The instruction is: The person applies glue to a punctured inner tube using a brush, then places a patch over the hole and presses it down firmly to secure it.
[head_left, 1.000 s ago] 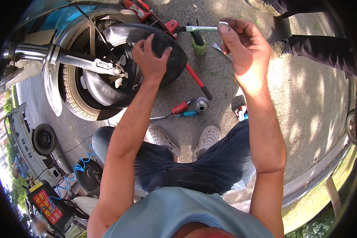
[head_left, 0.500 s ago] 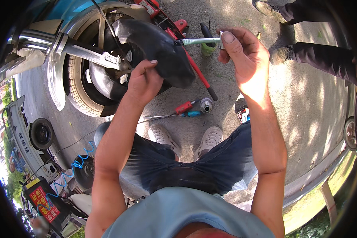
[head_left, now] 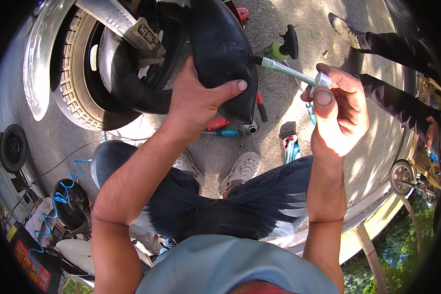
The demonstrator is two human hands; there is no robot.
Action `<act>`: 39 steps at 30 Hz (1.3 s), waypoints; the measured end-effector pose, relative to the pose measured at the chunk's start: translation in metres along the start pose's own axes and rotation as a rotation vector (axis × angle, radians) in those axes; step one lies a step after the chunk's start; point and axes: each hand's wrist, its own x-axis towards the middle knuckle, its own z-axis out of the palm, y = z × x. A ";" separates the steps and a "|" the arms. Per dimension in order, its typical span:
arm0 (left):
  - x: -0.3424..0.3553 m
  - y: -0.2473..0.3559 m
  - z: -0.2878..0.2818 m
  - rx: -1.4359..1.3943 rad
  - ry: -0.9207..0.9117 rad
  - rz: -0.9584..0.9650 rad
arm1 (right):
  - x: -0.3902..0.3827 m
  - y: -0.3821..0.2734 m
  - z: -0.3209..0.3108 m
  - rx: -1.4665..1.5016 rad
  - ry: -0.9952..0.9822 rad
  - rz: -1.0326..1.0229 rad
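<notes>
My left hand [head_left: 196, 100] grips the black rubber inner tube [head_left: 223, 44], its thumb laid across the front and its fingers behind. The inner tube looks slack and runs back toward the wheel [head_left: 76, 83], where part of it lies. Pinched in my right hand [head_left: 340, 115], between thumb and fingers, is the white knob-like end of a slim pale green tube [head_left: 286, 70]. It slants up and left to a dark tip that meets the inner tube's right edge; whether the two are joined I cannot tell.
A green spray bottle [head_left: 282, 48] stands beyond the pale green tube. Below the inner tube lie a red-and-blue tool [head_left: 225, 133] and a round metal piece [head_left: 250, 128]. A tool box [head_left: 290, 147] sits by my right knee, a blue coiled hose [head_left: 61, 197] at left. Another person's legs [head_left: 397, 100] are at right.
My left hand has gone from a pinch to a wider grip on the inner tube. My right hand and the pale green tube have shifted right and lower in view. My head view has shifted too.
</notes>
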 end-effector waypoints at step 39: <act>0.004 -0.016 -0.011 0.323 0.035 0.137 | 0.002 -0.005 0.040 -0.341 -0.157 -0.141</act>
